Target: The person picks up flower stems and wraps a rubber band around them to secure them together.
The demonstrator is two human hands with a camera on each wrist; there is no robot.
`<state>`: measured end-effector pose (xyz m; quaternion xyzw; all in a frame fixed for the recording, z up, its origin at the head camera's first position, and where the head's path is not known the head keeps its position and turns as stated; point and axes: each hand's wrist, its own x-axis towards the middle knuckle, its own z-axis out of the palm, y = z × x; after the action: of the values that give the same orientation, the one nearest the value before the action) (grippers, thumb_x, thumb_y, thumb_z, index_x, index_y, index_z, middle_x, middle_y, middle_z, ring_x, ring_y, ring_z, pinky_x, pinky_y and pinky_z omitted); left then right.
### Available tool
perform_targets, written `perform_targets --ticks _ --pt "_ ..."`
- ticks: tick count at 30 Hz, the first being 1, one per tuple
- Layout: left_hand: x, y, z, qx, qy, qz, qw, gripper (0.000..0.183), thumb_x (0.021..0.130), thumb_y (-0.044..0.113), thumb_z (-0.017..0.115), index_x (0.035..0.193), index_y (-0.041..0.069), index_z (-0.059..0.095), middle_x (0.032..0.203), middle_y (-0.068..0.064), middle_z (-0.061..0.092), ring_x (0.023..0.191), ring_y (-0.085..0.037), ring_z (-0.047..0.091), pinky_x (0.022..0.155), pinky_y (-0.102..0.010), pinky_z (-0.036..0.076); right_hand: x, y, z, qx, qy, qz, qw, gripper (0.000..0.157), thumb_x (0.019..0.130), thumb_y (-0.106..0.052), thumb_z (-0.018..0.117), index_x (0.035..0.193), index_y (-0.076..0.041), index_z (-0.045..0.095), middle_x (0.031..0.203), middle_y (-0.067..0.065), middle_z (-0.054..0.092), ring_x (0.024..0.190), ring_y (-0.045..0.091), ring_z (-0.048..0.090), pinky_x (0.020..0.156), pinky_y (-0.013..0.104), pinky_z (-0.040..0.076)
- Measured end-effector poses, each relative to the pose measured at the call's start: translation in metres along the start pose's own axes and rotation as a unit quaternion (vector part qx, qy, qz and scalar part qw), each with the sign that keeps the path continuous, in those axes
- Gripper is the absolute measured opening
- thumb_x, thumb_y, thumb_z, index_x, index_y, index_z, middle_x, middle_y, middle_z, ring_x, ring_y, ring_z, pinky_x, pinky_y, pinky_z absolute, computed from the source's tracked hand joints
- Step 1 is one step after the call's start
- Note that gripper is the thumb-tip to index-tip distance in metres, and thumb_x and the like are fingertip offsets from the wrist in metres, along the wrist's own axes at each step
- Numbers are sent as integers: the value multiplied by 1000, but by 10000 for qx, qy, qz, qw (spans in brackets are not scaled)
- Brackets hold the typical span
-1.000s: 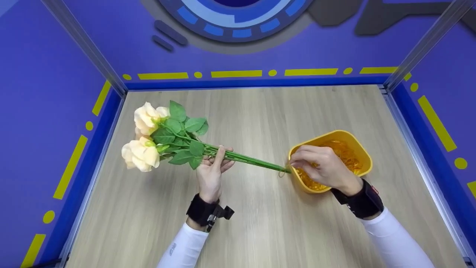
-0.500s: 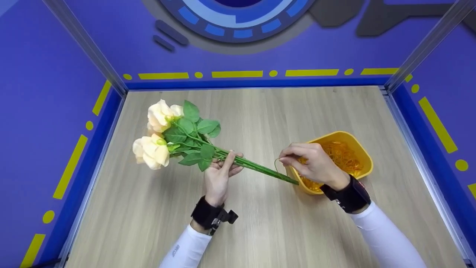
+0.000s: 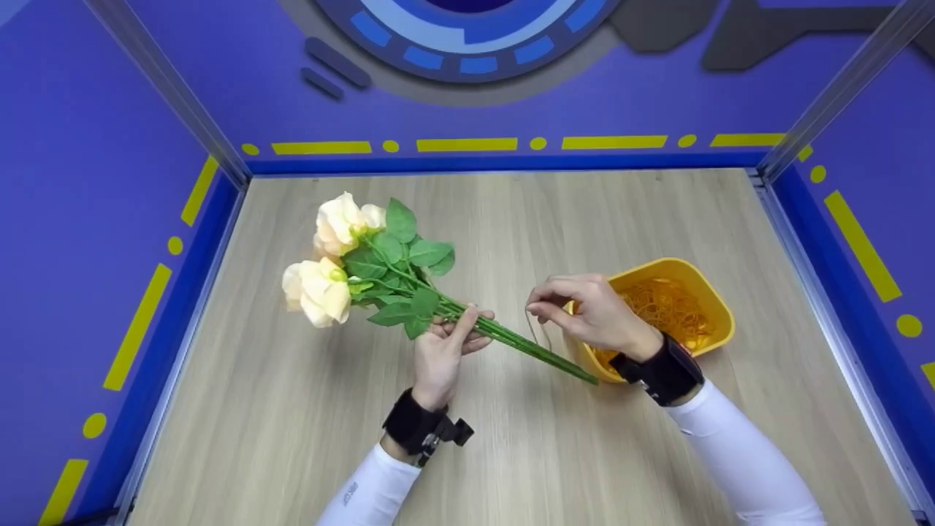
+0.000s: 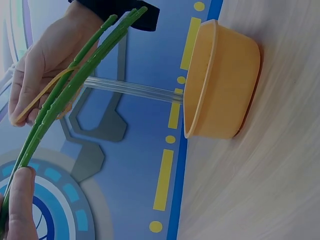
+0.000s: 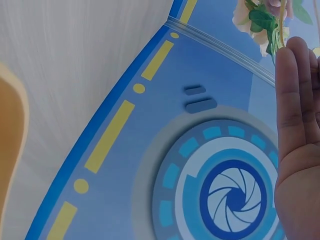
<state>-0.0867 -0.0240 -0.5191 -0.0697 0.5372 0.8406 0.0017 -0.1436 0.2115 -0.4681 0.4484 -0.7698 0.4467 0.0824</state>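
Note:
My left hand grips the green stems of a bunch of cream roses, thumb on top. The blooms point left, the cut ends down to the right. My right hand pinches a thin rubber band beside the lower stems. Seen from the left wrist, the rubber band hooks over a stem near the cut ends and is pulled taut by the right fingertips. In the right wrist view, the right hand shows straight-on, with blossoms beyond its fingertips.
A yellow plastic tub with many rubber bands stands on the wooden tabletop, under and behind my right hand. Blue panels with yellow markings wall in the table at the back and both sides.
The bunch of roses has moved right with my left hand, its stem ends dipping toward me. My right hand has lifted the rubber band and drawn it left, away from the tub.

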Motion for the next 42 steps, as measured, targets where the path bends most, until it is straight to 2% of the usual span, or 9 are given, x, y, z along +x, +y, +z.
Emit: perform_targets --ticks 5,13,19,27,32,35,39,42 --pt "-1 -2 1 102 -19 -20 9999 16 104 7 66 112 -6 68 96 -10 83 85 -14 82 76 -29 70 4 3 2 130 -25 194 9997 6 97 0 73 98 -5 75 83 1 76 69 11 70 67 12 62" --pt "-3 -3 2 326 -94 -104 9994 22 103 12 68 113 -8 69 100 -13 83 88 -15 82 80 -33 71 9 6 6 357 25 331 9988 3 98 -2 72 99 -3 75 84 7 76 69 16 73 66 17 66" --pt "-4 -5 2 302 -168 -97 9994 19 103 11 68 111 -6 70 100 -15 83 87 -15 82 79 -32 71 15 8 8 456 42 453 9979 5 100 -4 70 100 -1 74 86 12 77 70 18 75 66 20 67" --pt "-5 -6 1 307 -274 -233 9989 18 103 13 69 111 -4 71 102 -15 83 89 -14 82 80 -31 71 24 8 8 316 48 483 9983 5 101 -5 68 100 -3 73 88 12 75 68 16 74 66 19 66" --pt "-6 -6 2 378 -458 -366 9976 18 104 13 68 112 -3 71 104 -16 82 91 -14 81 82 -31 70 32 9 9 112 27 332 9994 5 102 -5 69 100 -3 73 86 11 75 67 16 72 66 16 65" --pt "-7 -6 1 551 -717 -339 9953 22 105 14 67 115 -5 68 105 -18 82 94 -13 81 84 -32 70 35 12 11 117 73 345 9993 7 102 -7 69 100 -2 73 85 11 75 65 16 71 64 17 65" --pt "-9 -6 0 766 -998 -319 9915 25 105 17 67 115 -6 65 108 -21 81 97 -12 81 85 -33 70 39 17 12 163 217 415 9988 10 102 -9 68 100 0 72 86 12 73 63 17 70 61 19 64" --pt "-10 -6 -1 868 -1054 -351 9900 27 105 20 68 115 -5 66 108 -21 81 96 -12 81 85 -34 70 40 20 12 103 407 410 9983 10 103 -9 67 100 0 71 86 13 72 60 17 67 58 16 61"
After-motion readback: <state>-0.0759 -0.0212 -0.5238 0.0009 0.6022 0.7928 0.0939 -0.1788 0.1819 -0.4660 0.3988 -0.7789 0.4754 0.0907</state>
